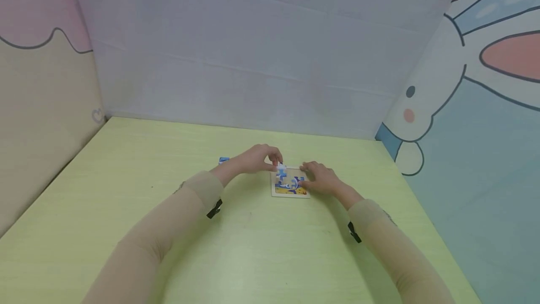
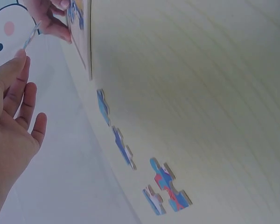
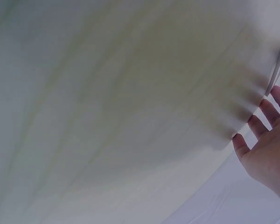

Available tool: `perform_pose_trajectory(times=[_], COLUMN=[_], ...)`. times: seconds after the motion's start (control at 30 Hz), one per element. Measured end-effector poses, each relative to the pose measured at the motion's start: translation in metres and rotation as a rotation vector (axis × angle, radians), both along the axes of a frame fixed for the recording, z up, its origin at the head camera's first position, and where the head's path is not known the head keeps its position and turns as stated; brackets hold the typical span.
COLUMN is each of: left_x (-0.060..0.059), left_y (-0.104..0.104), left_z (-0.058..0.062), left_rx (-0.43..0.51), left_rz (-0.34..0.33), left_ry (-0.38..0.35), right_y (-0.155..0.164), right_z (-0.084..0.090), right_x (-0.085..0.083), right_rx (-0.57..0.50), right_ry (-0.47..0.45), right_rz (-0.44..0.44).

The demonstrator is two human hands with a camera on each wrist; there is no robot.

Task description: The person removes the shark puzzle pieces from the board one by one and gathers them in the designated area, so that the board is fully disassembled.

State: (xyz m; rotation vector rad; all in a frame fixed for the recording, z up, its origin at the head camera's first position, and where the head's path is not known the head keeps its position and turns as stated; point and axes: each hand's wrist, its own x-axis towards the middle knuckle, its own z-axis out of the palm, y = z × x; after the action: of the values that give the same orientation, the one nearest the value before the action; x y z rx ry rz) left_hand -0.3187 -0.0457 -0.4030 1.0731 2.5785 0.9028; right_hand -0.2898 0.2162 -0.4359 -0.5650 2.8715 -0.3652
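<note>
Near the counter's (image 1: 126,177) far edge, left hand (image 1: 257,158) pinches a puzzle piece (image 1: 281,168) over the puzzle board (image 1: 290,186); right hand (image 1: 322,179) rests flat, fingers straight, on it.

My table (image 1: 261,247) is pale yellow-green with faint wood grain. On it sits my puzzle board (image 1: 290,185), tan-edged, its picture blue and white with a yellow-orange strip at 6 o'clock. The piece (image 1: 281,168) in my fingers is white and blue. Loose pieces (image 2: 165,186) are blue, white and red. My sleeves (image 1: 168,229) are beige. At 3 o'clock, the wall (image 1: 485,107) is blue with a white rabbit, pink-cheeked.
</note>
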Motion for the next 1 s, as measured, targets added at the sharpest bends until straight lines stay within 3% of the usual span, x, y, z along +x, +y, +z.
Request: perform_pose_trajectory(times=[0.3,0.53,0.87,1.0], left_x=[-0.003,-0.002,0.005,0.010], left_y=[-0.030,-0.047,-0.032,-0.020], left_z=[0.006,0.000,-0.019,-0.022], left_rx=[0.003,-0.008,-0.099,-0.164], left_rz=[-0.040,-0.023,-0.025,-0.007], left_ry=[0.014,0.002,-0.083,-0.076], right_y=[0.001,0.002,0.004,0.005], right_z=[-0.003,-0.002,-0.001,-0.001], right_x=[0.001,0.002,0.003,0.003], right_rx=[0.000,-0.001,0.004,0.000], right_ry=[0.015,0.017,0.024,0.027], right_rz=[0.016,0.027,0.036,0.039])
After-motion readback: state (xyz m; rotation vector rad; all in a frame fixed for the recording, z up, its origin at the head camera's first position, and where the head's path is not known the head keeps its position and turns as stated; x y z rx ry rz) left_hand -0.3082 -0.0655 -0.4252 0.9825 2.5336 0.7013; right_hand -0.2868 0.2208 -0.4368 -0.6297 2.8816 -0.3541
